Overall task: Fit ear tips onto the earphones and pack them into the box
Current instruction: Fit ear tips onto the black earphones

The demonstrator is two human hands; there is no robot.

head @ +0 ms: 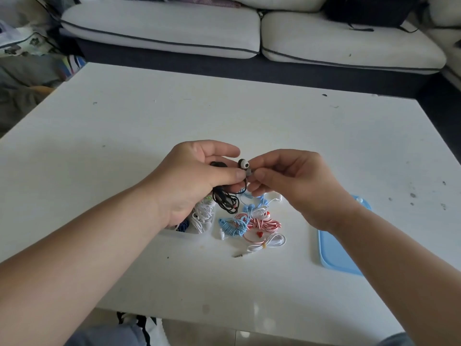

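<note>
My left hand [197,181] grips a black wired earphone, its coiled cable [227,199] hanging below the palm. One black earbud with a pale tip [243,163] sticks up between my two hands. My right hand [294,183] pinches a small grey ear tip [249,173] against the other bud, right at my left thumb. On the table below lie bundled earphones: blue [233,226], red-and-white striped [262,223] and white [273,242]. A clear box [199,229] under my left wrist holds white and dark blue earphones; my arm hides part of it.
The blue box lid [331,250] lies flat on the white table [249,116] under my right forearm. A small red heart-shaped piece [259,234] sits among the cables. A grey sofa [249,33] stands beyond the table's far edge.
</note>
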